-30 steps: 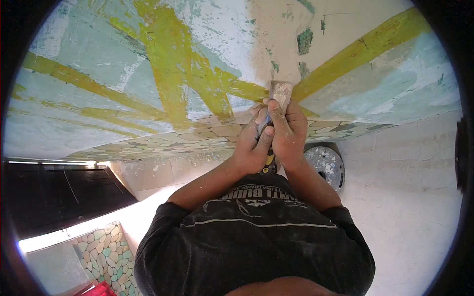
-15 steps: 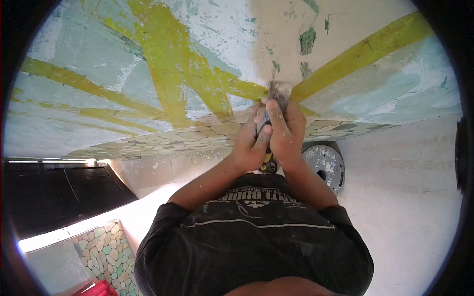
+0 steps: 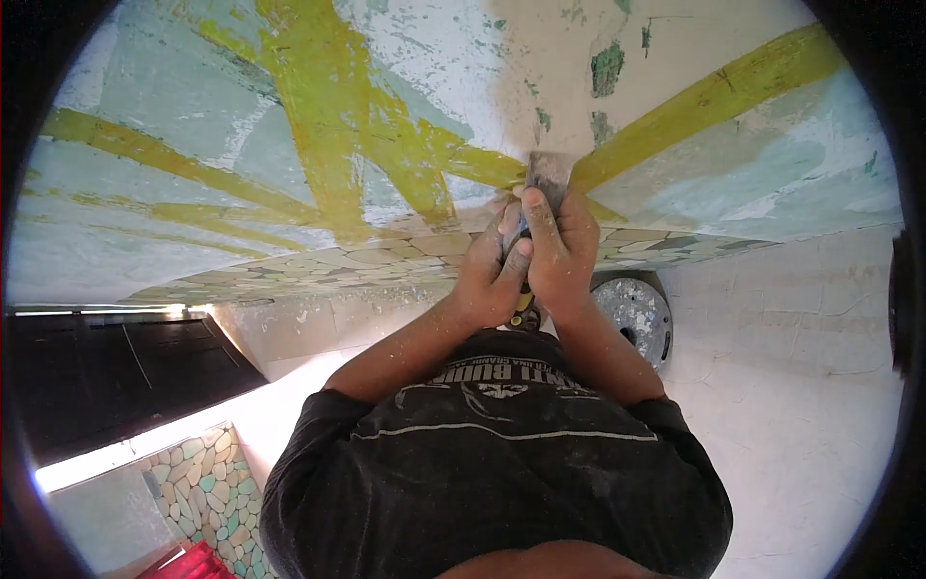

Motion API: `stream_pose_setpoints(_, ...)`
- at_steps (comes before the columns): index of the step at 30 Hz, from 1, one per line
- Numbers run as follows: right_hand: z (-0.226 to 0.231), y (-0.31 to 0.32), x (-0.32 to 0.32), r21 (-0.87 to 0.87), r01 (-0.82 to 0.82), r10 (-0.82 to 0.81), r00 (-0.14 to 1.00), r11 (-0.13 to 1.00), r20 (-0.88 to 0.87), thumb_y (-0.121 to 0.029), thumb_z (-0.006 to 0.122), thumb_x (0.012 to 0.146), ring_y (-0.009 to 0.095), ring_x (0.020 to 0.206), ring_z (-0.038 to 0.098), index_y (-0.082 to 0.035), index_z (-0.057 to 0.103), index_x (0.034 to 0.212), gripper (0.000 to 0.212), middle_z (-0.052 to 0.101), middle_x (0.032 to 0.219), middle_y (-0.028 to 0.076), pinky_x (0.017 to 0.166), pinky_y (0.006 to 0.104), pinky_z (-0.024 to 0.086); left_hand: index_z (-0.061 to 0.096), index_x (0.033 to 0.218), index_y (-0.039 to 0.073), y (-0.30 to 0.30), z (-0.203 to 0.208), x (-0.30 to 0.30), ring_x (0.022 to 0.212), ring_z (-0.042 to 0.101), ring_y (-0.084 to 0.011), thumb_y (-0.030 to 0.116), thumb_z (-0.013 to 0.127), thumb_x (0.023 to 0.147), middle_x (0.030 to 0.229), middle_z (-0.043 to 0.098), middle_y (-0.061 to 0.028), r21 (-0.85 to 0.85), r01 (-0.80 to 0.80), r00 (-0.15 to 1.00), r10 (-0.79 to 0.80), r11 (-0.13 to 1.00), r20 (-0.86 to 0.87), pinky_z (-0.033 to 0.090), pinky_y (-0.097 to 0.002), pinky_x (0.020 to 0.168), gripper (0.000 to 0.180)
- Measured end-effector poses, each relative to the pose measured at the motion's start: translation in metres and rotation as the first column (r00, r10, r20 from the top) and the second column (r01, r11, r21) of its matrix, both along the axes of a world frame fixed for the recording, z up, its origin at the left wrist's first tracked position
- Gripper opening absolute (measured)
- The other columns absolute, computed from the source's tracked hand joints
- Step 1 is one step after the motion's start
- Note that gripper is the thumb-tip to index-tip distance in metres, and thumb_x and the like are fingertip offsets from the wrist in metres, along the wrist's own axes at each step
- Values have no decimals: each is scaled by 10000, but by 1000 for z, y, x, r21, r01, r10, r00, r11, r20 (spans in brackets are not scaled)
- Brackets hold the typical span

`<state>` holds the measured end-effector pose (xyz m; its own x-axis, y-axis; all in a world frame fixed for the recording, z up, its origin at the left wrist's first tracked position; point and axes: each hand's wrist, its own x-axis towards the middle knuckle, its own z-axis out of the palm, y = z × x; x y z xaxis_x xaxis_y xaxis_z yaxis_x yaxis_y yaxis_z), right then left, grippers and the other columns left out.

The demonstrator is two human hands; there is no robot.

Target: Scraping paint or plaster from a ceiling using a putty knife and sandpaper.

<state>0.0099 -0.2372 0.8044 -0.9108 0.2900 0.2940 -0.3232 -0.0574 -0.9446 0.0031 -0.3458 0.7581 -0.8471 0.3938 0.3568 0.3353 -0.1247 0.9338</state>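
Both of my hands are closed together on one scraper (image 3: pixel 550 172), whose flat metal blade points away from me against the painted wall (image 3: pixel 424 77). My left hand (image 3: pixel 490 272) wraps the lower end of its handle. Nearer the blade, my right hand (image 3: pixel 562 253) grips with the thumb laid along the tool. Most of the handle is hidden by my fingers. Around the blade, yellow-green bands (image 3: pixel 714 104) cross a pale, patchy surface, with bare off-white plaster and dark green flecks above it.
Pebble-patterned stone (image 3: pixel 386 254) runs along the wall's base. A round, paint-spattered grey object (image 3: pixel 632 318) sits on the floor beyond my right forearm. To the left are a black panel (image 3: pixel 125 372), another pebbled surface (image 3: pixel 214 487) and something red (image 3: pixel 193 563).
The scraper and both hands stay at nearly the same spot, the blade slightly shifted. My grip looks the same; the whole view has moved a little.
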Motion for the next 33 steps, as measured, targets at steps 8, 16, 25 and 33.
stream_pose_setpoints(8, -10, -3, -4, -67, 4, -5, 1000, 998, -12, -174, 563, 1008, 64, 584, 529, 0, 600, 911, 203, 649, 717, 30, 537, 223, 430, 416, 1361, -74, -5, -1, -4, 1232, 496, -403, 157, 447, 1005, 1271, 528, -280, -75, 17, 999, -21, 997, -45, 343, -432, 1073, 426)
stream_pose_setpoints(16, -43, -4, -5, -148, -27, 35, 998, 989, 53, -162, 551, 1015, 151, 734, 609, 34, 583, 973, 203, 630, 761, 74, 698, 285, 504, 376, 1413, -77, -2, -25, -3, 1281, 483, -405, 169, 436, 1014, 1335, 502, -293, -76, -43, 998, 40, 996, -40, 335, -417, 1093, 473)
stream_pose_setpoints(25, -46, -6, -12, -110, 3, -6, 999, 994, -31, -235, 565, 1010, 69, 543, 516, 2, 621, 879, 276, 650, 703, 38, 508, 237, 420, 381, 1415, -71, -1, -29, -6, 1290, 489, -382, 181, 444, 1014, 1351, 504, -279, -99, -90, 988, 76, 991, -137, 365, -414, 1072, 478)
stream_pose_setpoints(33, -53, -13, -10, -132, -14, 13, 1000, 991, -6, -195, 602, 989, 73, 547, 537, -8, 590, 826, 248, 647, 678, 36, 509, 240, 429, 426, 1377, -70, -6, -53, -7, 1243, 498, -423, 205, 448, 1012, 1310, 519, -297, -93, -47, 998, 43, 995, -38, 387, -429, 1038, 457)
